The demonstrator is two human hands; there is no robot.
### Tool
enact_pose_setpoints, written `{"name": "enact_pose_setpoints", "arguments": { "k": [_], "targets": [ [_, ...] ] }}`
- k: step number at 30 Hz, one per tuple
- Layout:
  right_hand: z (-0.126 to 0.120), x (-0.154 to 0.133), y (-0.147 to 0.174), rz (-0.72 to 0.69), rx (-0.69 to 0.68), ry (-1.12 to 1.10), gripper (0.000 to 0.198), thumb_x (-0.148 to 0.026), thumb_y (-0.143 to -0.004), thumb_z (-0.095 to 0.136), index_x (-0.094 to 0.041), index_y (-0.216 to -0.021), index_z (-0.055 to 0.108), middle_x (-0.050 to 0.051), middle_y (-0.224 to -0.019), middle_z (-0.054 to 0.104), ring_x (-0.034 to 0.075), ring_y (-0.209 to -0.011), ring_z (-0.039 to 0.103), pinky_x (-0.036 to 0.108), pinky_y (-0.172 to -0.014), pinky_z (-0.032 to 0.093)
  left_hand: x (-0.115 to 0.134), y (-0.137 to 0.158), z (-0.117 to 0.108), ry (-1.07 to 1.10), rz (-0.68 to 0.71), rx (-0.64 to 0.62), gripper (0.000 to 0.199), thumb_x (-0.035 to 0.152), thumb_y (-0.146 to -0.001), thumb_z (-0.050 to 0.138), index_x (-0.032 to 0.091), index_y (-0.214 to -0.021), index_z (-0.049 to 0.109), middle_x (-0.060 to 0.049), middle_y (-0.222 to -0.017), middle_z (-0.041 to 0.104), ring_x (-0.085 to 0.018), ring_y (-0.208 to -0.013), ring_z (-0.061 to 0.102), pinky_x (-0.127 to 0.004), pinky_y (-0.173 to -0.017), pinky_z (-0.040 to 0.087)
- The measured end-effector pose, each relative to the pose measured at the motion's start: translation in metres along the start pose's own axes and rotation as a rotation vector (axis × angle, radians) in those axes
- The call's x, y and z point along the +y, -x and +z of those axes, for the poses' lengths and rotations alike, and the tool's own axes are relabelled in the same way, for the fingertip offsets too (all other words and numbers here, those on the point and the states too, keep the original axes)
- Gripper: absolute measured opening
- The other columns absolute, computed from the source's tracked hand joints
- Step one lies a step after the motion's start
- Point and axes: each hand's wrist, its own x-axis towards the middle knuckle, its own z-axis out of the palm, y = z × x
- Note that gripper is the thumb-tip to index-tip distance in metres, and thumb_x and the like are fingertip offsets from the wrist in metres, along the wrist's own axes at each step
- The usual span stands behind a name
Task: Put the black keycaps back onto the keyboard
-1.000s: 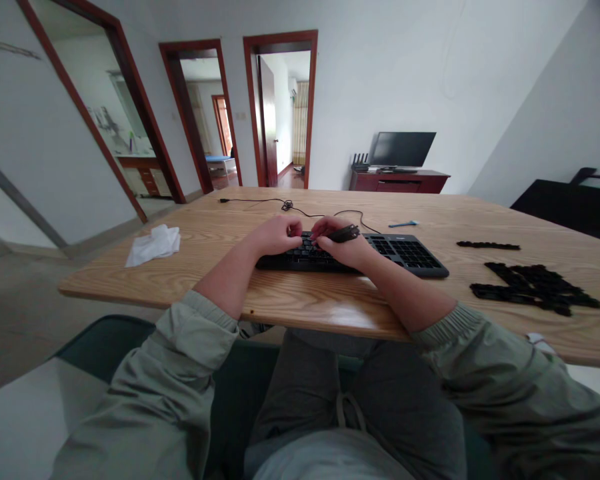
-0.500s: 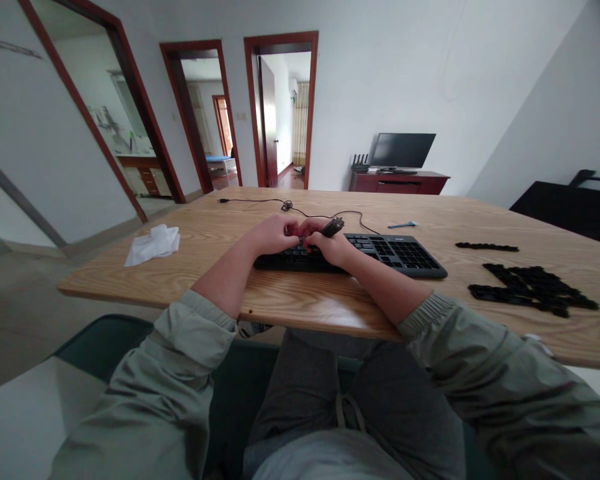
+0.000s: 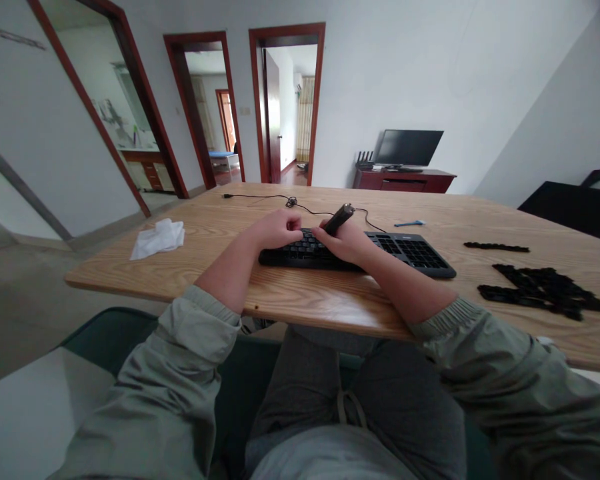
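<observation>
A black keyboard [image 3: 310, 259] lies near the table's front edge. Its right part shows bare, grid-like key openings, while dark keys show in its left part between my hands. My left hand [image 3: 279, 229] rests over the keyboard's left end with fingers curled in; whatever they pinch, if anything, is hidden. Over the middle of the keyboard, my right hand [image 3: 349, 241] is closed around a dark stick-shaped object [image 3: 340, 217], tilted up to the right with a shiny end. Its kind is not clear, and its lower end is hidden by the fingers.
The wooden table [image 3: 220, 287] holds a crumpled white tissue [image 3: 158, 239] at left and a blue slim tool [image 3: 409, 223] behind the keyboard. At right lie a black knobbly strip [image 3: 497, 247] and a heap of similar strips [image 3: 545, 290]. The keyboard cable [image 3: 260, 196] trails along the back.
My hands, which were together over the keys, have separated; the right hand has shifted right with the dark stick-shaped object, which now points up more. The view has turned slightly.
</observation>
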Motion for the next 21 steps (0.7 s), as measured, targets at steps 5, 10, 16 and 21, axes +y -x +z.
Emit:
{"name": "enact_pose_setpoints", "arguments": {
  "k": [5, 10, 16, 21],
  "targets": [
    [-0.005, -0.009, 0.008, 0.114, -0.1, -0.058, 0.027, -0.035, -0.088, 0.049, -0.019, -0.067, 0.056, 0.0, -0.059, 0.055, 0.015, -0.059, 0.05, 0.029, -0.059, 0.037, 0.004, -0.001, 0.001, 0.024, 0.023, -0.048, 0.014, 0.027, -0.07, 0.054, 0.016, -0.063, 0.054, 0.002, -0.058, 0.05, -0.012, -0.058, 0.043, -0.027, -0.055, 0.029],
    [-0.002, -0.016, 0.009, 0.226, -0.117, -0.11, 0.025, -0.031, -0.087, 0.048, -0.018, -0.069, 0.06, 0.003, -0.063, 0.061, 0.015, -0.057, 0.051, 0.029, -0.057, 0.039, 0.008, 0.0, -0.001, 0.023, 0.034, -0.048, 0.016, 0.028, -0.071, 0.053, 0.016, -0.062, 0.053, 0.002, -0.057, 0.048, -0.012, -0.057, 0.042, -0.027, -0.055, 0.027],
    [-0.005, -0.023, -0.003, -0.009, -0.178, 0.032, 0.022, -0.029, -0.088, 0.049, -0.016, -0.08, 0.065, 0.005, -0.075, 0.066, 0.017, -0.07, 0.056, 0.029, -0.069, 0.043, 0.009, 0.002, -0.002, 0.028, 0.044, -0.027, 0.019, 0.03, -0.072, 0.054, 0.017, -0.06, 0.046, 0.003, -0.056, 0.043, -0.011, -0.057, 0.038, -0.028, -0.054, 0.025],
    [-0.003, -0.02, -0.017, -0.074, -0.166, 0.017, 0.024, -0.029, -0.089, 0.051, -0.015, -0.099, 0.067, 0.008, -0.087, 0.07, 0.02, -0.081, 0.061, 0.03, -0.078, 0.046, 0.007, 0.001, -0.002, 0.03, 0.048, -0.004, 0.02, 0.031, -0.073, 0.053, 0.017, -0.06, 0.046, 0.003, -0.058, 0.044, -0.012, -0.058, 0.039, -0.028, -0.055, 0.025]
  ]
}}
